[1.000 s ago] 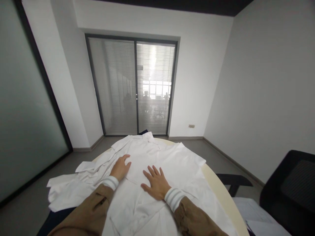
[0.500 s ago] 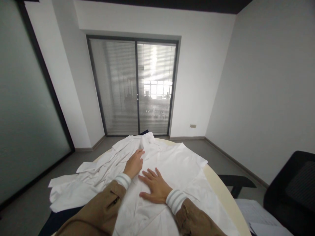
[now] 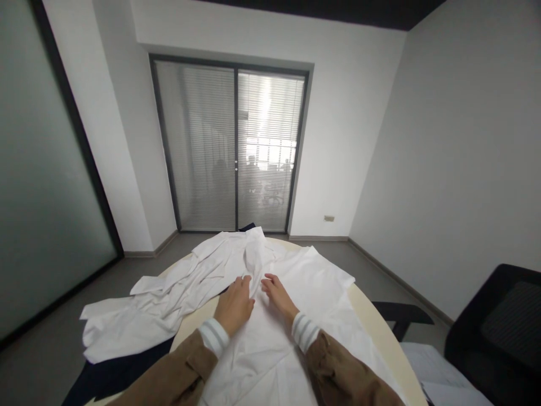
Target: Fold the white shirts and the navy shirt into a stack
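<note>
A white shirt (image 3: 325, 282) lies spread over a round table, its front buckling into a raised fold (image 3: 254, 254) between my hands. My left hand (image 3: 234, 304) is closed on the shirt's edge at the left of this fold, its fingertips partly hidden by the hand. My right hand (image 3: 279, 296) hovers just right of the fold, fingers apart and slightly bent, close to the cloth. Left of my left hand, more crumpled white cloth (image 3: 156, 316) is spread out; whether it belongs to the same shirt I cannot tell.
The pale round table (image 3: 363, 316) shows its rim at right. Dark blue cloth (image 3: 122, 369) lies under the white cloth at lower left. A black office chair (image 3: 499, 332) stands at right, with papers (image 3: 439, 366) beside it. A glass door with blinds (image 3: 228, 152) is ahead.
My left hand has come back toward me and closed on the cloth. My right hand has lifted off the shirt and moved forward. The shirt's left edge has shifted right, baring tabletop.
</note>
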### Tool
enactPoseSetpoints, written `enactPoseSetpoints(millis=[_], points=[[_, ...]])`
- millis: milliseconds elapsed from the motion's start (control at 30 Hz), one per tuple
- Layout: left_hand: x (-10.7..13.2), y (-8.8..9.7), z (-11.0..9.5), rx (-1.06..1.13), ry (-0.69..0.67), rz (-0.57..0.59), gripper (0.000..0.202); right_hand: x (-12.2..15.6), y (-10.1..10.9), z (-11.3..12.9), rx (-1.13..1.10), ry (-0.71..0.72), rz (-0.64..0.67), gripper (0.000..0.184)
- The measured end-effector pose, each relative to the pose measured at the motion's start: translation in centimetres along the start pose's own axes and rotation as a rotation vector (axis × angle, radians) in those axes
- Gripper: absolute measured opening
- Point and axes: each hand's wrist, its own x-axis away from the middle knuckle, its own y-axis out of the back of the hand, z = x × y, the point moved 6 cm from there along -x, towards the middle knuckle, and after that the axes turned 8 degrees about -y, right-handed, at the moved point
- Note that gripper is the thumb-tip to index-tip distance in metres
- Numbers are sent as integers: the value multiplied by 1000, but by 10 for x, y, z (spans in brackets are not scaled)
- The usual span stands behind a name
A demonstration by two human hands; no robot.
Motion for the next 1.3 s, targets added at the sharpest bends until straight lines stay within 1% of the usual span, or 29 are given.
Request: enactPoseSetpoints(millis=[33,100,167,233,267,300,400,433,500,600,667,767,833,900,967,1033,1133,1233,1300], points=[[6,0,1,-31,26,32,38,-5,0,5,-4,-51,5,49],[12,-1,3,-54,33,94,24,-16,-1,20,-8,-96,7,57],[12,-1,4,-38,17,112,18,-27,-5,35,-17,-135,4,65],[7,1,4,9,2,102,16,-41,-14,46,-29,-164,5,71],[4,2,4,39,-7,88,15,-49,-19,51,-37,-166,7,70],[1,4,3,72,-18,66,14,-56,-25,55,-49,-161,8,65],[-6,8,1,177,-63,-19,13,-77,-37,62,-117,-117,11,39],[-7,7,1,211,-75,-33,15,-83,-39,62,-147,-104,10,33],[-5,1,1,272,-79,-13,25,-92,-39,60,-208,-96,4,31],[2,-9,1,371,-68,91,41,-100,-31,52,-284,-91,7,34],[7,-11,-3,407,-91,142,46,-104,-24,48,-325,-73,17,36],[15,-8,-6,334,-99,194,45,-114,-15,43,-371,-45,8,34],[19,-9,-5,234,-77,254,39,-122,-12,41,-389,-38,-8,32],[22,-12,-7,161,-86,304,33,-130,-12,38,-395,-38,-21,32],[22,-14,-11,166,-124,305,29,-137,-13,36,-392,-29,-36,33],[20,-14,-16,238,-145,264,27,-141,-13,33,-380,-12,-53,35],[21,-14,-20,293,-137,234,32,-144,-10,30,-340,8,-69,36],[25,-19,-20,202,-104,300,39,-145,-4,29,-284,19,-91,36],[27,-21,-21,172,-99,326,37,-144,0,30,-248,29,-97,37]])
